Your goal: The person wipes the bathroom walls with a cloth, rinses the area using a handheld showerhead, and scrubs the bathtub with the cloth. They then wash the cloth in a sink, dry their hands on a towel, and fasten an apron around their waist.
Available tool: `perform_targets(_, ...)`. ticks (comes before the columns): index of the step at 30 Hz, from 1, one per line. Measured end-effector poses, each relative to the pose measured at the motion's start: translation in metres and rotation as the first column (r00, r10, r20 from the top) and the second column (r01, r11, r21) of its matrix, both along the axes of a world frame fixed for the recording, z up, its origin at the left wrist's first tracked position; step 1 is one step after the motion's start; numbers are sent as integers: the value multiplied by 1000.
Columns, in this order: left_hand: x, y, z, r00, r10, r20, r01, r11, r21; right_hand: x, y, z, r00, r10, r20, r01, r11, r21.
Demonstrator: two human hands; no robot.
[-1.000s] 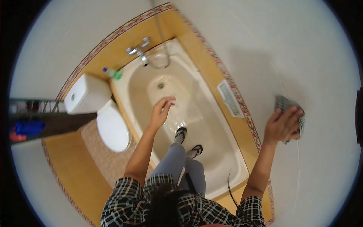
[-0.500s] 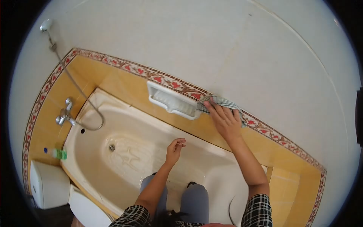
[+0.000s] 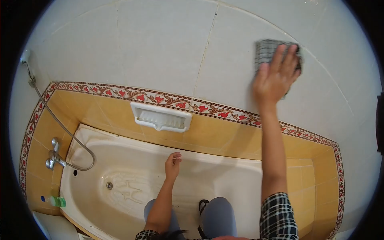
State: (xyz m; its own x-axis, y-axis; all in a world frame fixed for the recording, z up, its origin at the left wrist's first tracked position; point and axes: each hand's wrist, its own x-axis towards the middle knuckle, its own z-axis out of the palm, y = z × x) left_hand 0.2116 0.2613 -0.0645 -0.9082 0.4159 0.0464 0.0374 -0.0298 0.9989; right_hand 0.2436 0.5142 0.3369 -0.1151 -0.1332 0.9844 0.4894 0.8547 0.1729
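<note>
My right hand (image 3: pixel 276 78) presses a checked cloth (image 3: pixel 265 53) flat on the white wall tiles (image 3: pixel 160 48), above the floral border strip (image 3: pixel 160 99). The cloth shows beyond the fingertips and to the left of the hand, slightly blurred. Over the bathtub (image 3: pixel 132 160) hangs my left hand (image 3: pixel 173 165), its fingers curled and close together; whether they hold anything is too small to make out. A white soap dish (image 3: pixel 160 122) is set in the yellow tiles between the two hands and the shower side.
At the left are a shower head (image 3: pixel 25 57) with its hose (image 3: pixel 54 114) and a mixer tap (image 3: pixel 54 154). A green bottle (image 3: pixel 58 201) stands on the tub's corner, beside the toilet tank (image 3: pixel 56 226). My legs and a dark sandal are inside the tub.
My right hand has moved with the cloth from the border strip up onto the white tiles. The view has shifted and turned; my left hand stays over the tub.
</note>
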Motion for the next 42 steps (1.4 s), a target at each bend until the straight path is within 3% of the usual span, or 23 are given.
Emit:
perform_targets(2, -4, 0, -4, 999, 39, 16, -39, 999, 1, -12, -13, -45, 996, 22, 90, -21, 1000, -7)
perform_targets(6, 3, -1, 22, 998, 56, -18, -57, 993, -100, -12, -37, -195, 897, 33, 441, -22, 999, -30)
perform_targets(8, 2, 0, 32, 997, 31, -69, -40, 991, -125, 0, -48, -269, 584, 157, 797, -7, 982, -189)
perform_targets(9, 1, 0, 36, 997, 29, -73, -38, 990, -138, 6, -53, -306, 386, 247, 889, 48, 957, -286)
perform_targets(10, 1, 0, 40, 997, 22, -78, -34, 988, -149, 12, -26, -367, 558, 367, 745, -380, 910, -164)
perform_targets(12, -3, 0, 42, 995, 23, -95, -37, 988, -147, 28, -6, -376, 552, 300, 778, -388, 918, -79)
perform_targets(14, -6, -1, 35, 993, 45, -105, -57, 992, -115, 43, 6, -351, 553, 249, 795, -340, 939, -57)
perform_targets(16, -6, -5, 39, 992, 39, -121, -52, 993, -107, 63, 2, -250, 566, 206, 798, -227, 970, -90)
perform_targets(19, -8, -6, 40, 994, 28, -109, -38, 995, -94, 73, 28, -116, 781, 134, 610, -65, 989, -135)
perform_targets(20, -8, -7, 41, 995, 25, -97, -34, 995, -97, 75, 42, -69, 872, -52, 486, 46, 999, 25)
perform_targets(21, -6, -9, 46, 994, 20, -107, -31, 994, -101, 74, 50, -29, 951, -127, 281, 137, 991, -14)
perform_targets(23, -5, -10, 45, 994, 20, -106, -29, 996, -81, 72, 51, 29, 999, -28, -20, 26, 996, -89)
perform_targets(26, -4, -15, 45, 993, 22, -112, -32, 995, -91, 54, 45, 31, 973, -80, -218, 32, 977, -212)
perform_targets(29, -6, -16, 41, 990, 26, -136, -39, 995, -94, 33, 13, -34, 972, -86, -218, 9, 943, -332)
perform_targets(30, -7, -16, 39, 990, 28, -141, -42, 994, -96, 24, 7, -71, 984, -109, -142, 53, 936, -349)
perform_targets(32, -9, -14, 41, 992, 8, -123, -19, 995, -93, 8, -13, -158, 999, 31, -25, -37, 935, -354)
perform_targets(34, -9, -14, 44, 995, 4, -105, -14, 995, -94, 6, -27, -229, 949, 118, 292, -20, 948, -318)
perform_targets(37, -12, -8, 46, 996, 21, -92, -29, 995, -92, 10, -36, -205, 942, 198, 273, -95, 932, -350)
perform_targets(39, -12, -6, 44, 996, 25, -81, -33, 994, -104, 19, -31, -133, 938, 186, 294, -80, 937, -339)
perform_targets(42, -7, -2, 44, 995, -20, -99, 11, 996, -92, 26, 2, -31, 1000, 24, -5, -25, 966, -256)
